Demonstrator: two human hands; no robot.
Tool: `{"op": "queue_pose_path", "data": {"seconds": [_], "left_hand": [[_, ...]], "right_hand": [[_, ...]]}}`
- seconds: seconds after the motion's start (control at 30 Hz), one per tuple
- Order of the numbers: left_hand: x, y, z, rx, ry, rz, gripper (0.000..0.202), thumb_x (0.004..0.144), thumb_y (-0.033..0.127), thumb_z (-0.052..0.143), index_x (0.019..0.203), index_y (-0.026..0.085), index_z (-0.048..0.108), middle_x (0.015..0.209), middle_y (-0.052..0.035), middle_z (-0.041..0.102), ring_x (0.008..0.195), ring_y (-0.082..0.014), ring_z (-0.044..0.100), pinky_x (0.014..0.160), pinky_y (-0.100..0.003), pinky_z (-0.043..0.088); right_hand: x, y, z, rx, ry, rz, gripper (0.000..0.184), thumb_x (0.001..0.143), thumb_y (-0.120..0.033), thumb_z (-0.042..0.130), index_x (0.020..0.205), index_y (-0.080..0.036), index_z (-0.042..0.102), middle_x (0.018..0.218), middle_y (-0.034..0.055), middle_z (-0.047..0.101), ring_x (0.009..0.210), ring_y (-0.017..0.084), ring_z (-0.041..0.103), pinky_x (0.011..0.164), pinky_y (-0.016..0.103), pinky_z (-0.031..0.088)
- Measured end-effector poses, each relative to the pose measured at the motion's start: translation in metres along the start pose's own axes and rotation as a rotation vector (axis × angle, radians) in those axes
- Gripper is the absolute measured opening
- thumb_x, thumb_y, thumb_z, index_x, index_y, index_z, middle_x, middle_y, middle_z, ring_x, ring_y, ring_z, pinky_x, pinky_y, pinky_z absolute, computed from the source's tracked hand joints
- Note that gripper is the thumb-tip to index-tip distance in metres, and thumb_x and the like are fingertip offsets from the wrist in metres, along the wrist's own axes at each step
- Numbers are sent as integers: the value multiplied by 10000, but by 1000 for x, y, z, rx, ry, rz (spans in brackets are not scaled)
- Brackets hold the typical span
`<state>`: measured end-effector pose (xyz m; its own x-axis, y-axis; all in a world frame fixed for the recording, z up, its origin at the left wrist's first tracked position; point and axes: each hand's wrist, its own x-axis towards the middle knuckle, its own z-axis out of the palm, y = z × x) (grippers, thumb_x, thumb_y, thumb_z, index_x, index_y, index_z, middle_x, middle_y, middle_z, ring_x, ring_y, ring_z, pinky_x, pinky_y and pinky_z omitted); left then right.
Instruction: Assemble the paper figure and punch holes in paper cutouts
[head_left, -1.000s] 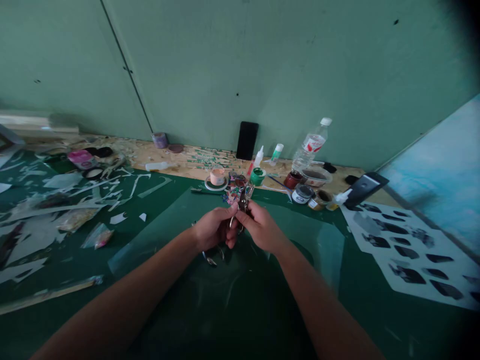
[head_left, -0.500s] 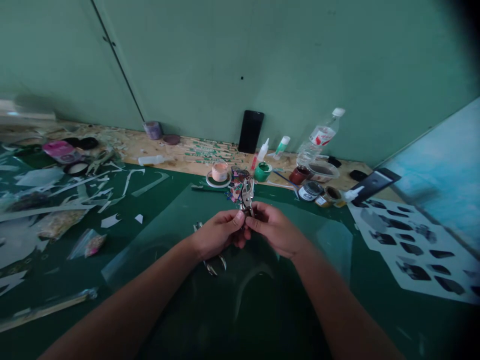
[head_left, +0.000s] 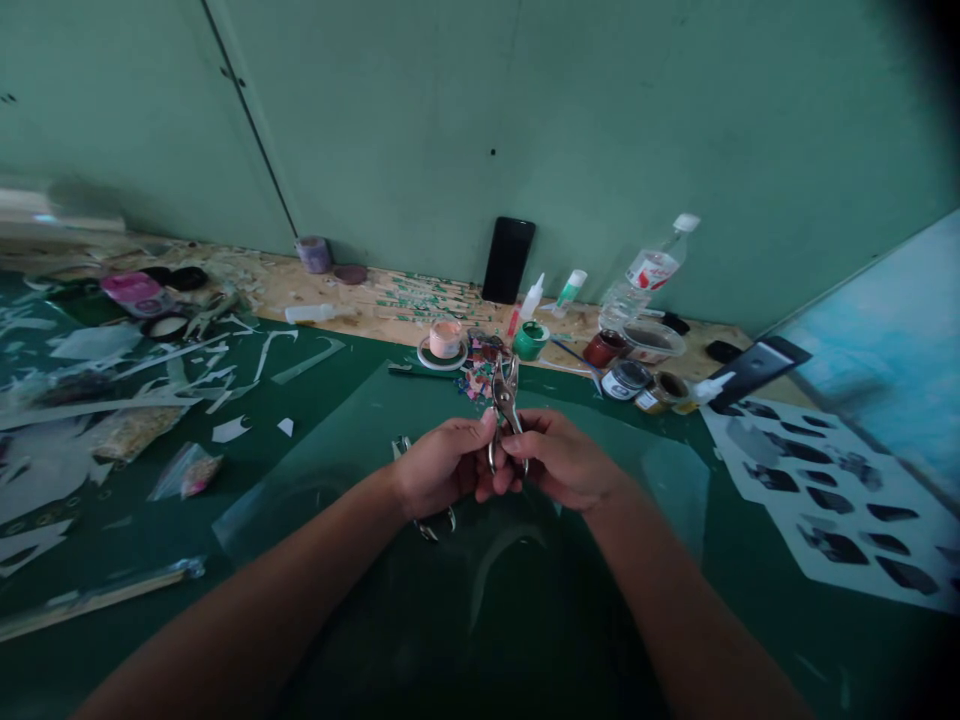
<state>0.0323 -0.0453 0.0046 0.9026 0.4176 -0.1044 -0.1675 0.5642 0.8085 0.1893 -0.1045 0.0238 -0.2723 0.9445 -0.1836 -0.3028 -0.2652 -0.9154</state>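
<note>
Between my two hands, silver hole-punch pliers (head_left: 506, 398) point away from me, jaws up and handles spread. My left hand (head_left: 448, 462) has its thumb and fingers closed on the left handle. The right handle is gripped by my right hand (head_left: 559, 458). My fingertips meet below the pliers and hide part of the handles. A second metal plier-like tool (head_left: 442, 525) lies on the table under my left hand, its middle covered. Small coloured bits (head_left: 478, 382) are heaped just beyond the jaws.
A clear sheet (head_left: 300, 500) lies on the green table. Behind it stand a pink paint jar (head_left: 445, 340), a green paint jar (head_left: 530, 341), a phone (head_left: 508, 260) and a water bottle (head_left: 651, 270). Paper scraps (head_left: 150, 350) crowd the left; a sheet with dark shapes (head_left: 832, 500) lies right.
The pliers' handles have spread apart and the tool now shows more plainly. My hands have shifted slightly right and still hold it. The whole view has moved a little.
</note>
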Motion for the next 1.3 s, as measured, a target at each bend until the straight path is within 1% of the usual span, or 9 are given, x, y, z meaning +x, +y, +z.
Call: {"op": "queue_pose_path", "data": {"seconds": [0.17,0.33,0.4,0.5,0.57,0.77,1.0,1.17,1.3], "left_hand": [[1,-1,-3,9,58,-15,551,860,630,521,602,144,537,482,-14,530,495,-131,546,471,-237,343],[-2,-2,-6,-32,8,16,475,857,560,584,643,137,559,542,-19,556,550,-127,543,564,-255,376],[-3,-3,-6,-32,-8,46,450,865,533,589,668,129,584,583,-29,577,570,-122,533,611,-268,400],[-2,-5,-5,-50,-17,49,439,869,536,579,708,128,606,640,-38,611,525,-107,505,648,-298,436],[-1,-6,-3,-43,-16,35,470,875,556,553,681,131,604,623,-43,614,500,-113,515,650,-315,455],[-1,-7,4,-55,73,-6,628,884,661,416,561,145,568,499,-50,543,532,-181,583,490,-288,431],[-2,-3,5,-87,80,-53,650,899,663,367,536,155,547,439,-30,503,478,-170,562,519,-298,435],[-1,-3,2,-97,52,-69,639,917,625,368,529,149,548,433,-36,523,488,-192,609,559,-311,442],[0,-4,2,-116,46,-73,623,911,613,395,530,146,553,432,-36,524,496,-211,629,536,-310,444]], "right_hand": [[1,6,-1,24,19,18,105,785,-214,648,808,-113,666,688,64,714,657,190,719,560,245,507],[2,7,0,94,33,-1,156,751,-259,730,765,-124,654,696,31,698,636,168,708,545,229,508],[3,10,0,119,53,-20,254,779,-369,732,756,-131,647,697,29,692,611,151,697,521,215,493],[6,16,1,137,94,-15,475,805,-600,645,682,-143,606,605,27,659,529,144,667,464,218,481],[8,19,1,149,125,-2,527,796,-653,619,629,-156,569,521,7,613,458,136,629,414,215,460],[12,23,9,233,176,75,564,842,-648,543,540,-174,498,482,25,587,427,166,623,327,225,423],[16,22,15,292,200,126,653,834,-697,488,450,-170,479,443,46,574,373,173,601,277,234,404],[18,22,16,300,243,122,690,849,-706,456,425,-162,489,408,55,559,352,165,592,258,213,384],[18,21,16,311,180,157,704,860,-714,413,451,-154,537,406,66,567,349,171,587,264,232,420]]}}
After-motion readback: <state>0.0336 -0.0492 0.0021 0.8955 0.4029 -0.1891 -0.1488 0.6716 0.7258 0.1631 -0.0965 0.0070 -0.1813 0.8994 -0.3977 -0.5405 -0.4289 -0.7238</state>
